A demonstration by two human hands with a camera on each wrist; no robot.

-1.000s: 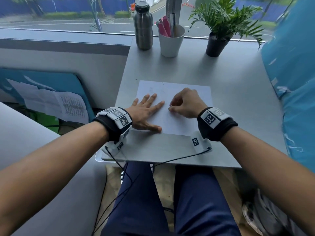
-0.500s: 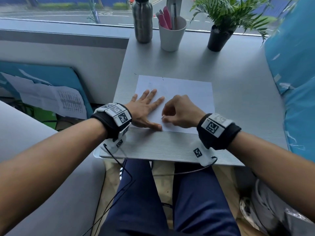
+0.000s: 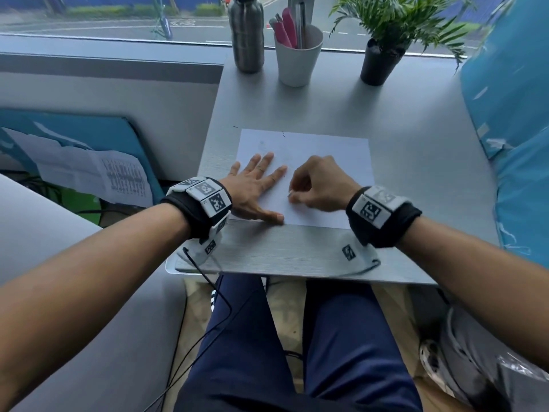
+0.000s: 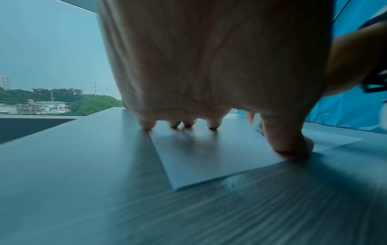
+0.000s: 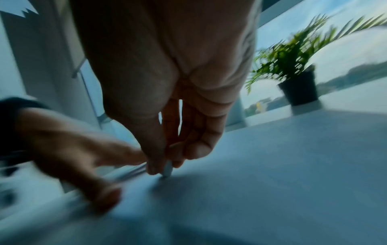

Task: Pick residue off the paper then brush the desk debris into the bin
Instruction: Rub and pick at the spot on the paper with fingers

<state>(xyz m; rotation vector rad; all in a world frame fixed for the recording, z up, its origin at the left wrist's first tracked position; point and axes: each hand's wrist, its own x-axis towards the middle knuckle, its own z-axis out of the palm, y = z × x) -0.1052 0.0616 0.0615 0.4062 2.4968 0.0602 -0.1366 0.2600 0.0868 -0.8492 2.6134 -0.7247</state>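
Here, seen from the head camera, the left hand (image 3: pixel 258 185) lies flat with its fingers spread on the left part of the paper (image 3: pixel 329 156), which lies on the grey worktop (image 3: pixel 416 162). The right hand (image 3: pixel 319 185) is beside it on the paper, fingers curled, thumb and forefinger closed together; what they pinch is too small to tell. At the far edge stand a metal bottle (image 3: pixel 246 34), a cup with pens (image 3: pixel 297 55) and a potted plant (image 3: pixel 383 52).

From the left wrist, the fingertips (image 4: pixel 213 124) and the thumb press the paper's near corner.

From the right wrist, blurred, the thumb and forefinger meet on the paper around a small pale thing (image 5: pixel 167 169).
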